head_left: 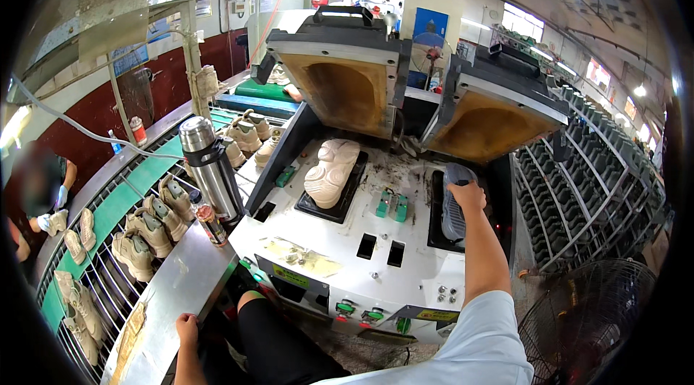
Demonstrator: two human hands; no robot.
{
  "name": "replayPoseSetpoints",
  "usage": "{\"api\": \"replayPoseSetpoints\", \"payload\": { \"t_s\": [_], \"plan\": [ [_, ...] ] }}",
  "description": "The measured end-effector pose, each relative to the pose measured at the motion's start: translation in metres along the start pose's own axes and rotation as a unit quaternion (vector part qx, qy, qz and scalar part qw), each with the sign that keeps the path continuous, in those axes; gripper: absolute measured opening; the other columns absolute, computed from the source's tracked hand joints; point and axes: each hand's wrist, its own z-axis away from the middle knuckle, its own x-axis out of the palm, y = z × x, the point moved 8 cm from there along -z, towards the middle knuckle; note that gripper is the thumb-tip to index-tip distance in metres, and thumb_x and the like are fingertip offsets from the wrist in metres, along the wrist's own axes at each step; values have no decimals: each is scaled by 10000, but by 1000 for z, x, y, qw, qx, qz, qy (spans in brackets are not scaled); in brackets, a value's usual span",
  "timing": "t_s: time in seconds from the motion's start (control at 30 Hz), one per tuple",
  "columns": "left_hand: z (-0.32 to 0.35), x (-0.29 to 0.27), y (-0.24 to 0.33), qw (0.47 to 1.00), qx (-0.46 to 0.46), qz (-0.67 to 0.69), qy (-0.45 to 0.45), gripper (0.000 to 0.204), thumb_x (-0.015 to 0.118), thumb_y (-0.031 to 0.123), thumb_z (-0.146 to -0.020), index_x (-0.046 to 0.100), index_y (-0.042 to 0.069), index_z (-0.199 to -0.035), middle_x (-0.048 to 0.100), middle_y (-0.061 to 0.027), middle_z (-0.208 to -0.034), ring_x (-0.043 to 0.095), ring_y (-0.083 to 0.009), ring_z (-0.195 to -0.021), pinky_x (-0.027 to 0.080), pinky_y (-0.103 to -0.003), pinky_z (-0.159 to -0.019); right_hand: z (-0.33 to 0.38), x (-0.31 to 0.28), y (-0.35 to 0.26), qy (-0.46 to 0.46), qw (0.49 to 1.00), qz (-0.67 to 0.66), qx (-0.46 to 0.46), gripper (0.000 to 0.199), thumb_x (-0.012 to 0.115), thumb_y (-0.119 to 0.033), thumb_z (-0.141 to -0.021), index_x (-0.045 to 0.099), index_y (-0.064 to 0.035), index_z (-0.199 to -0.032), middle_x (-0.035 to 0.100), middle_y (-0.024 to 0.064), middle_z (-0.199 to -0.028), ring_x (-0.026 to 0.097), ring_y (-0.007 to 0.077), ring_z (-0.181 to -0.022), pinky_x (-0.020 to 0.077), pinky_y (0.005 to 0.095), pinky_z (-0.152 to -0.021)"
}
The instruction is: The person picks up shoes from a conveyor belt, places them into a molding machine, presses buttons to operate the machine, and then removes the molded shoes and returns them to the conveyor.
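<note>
My right hand (pixel 470 196) reaches out over the right station of the white press and pinches the upper part of a grey shoe sole (pixel 453 220). That sole lies on a dark pad (pixel 435 233) under a raised lid (pixel 499 119). Low at the left, my left hand (pixel 187 328) is curled into a fist beside the metal table (pixel 181 269), and nothing shows in it. On the left station, a cream shoe sole (pixel 332 174) rests on a black pad (pixel 318 211), beneath another raised lid (pixel 340 88).
A steel thermos (pixel 210 168) and a small bottle (pixel 210 226) stand on the table's corner. Beige shoes (pixel 148 229) line the roller conveyor (pixel 108 284) at left, where another person (pixel 43 182) works. A floor fan (pixel 585 320) and a rack of soles (pixel 578 175) are at right.
</note>
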Motion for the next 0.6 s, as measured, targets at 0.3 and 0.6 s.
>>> {"api": "replayPoseSetpoints", "payload": {
  "t_s": [0.3, 0.6],
  "plan": [
    [83, 167, 109, 969, 103, -26, -223, 165, 607, 138, -840, 671, -11, -875, 656, -73, -744, 615, -148, -659, 496, -289, -622, 73, 11, 43, 162, 949, 31, -269, 553, 536, -439, -894, 558, -30, -1265, 504, 265, -1313, 477, 392, -1231, 407, 460, -1001],
    [309, 331, 200, 737, 262, -131, -609, 280, 552, 253, -883, 665, 52, -1042, 690, -162, -918, 665, -291, -837, 516, -373, -763, 277, 42, 274, 221, 855, -456, -113, 151, 518, -80, -867, 404, -43, -776, 320, 46, -678, 324, 200, -596, 303, 364, -560]
  ]
}}
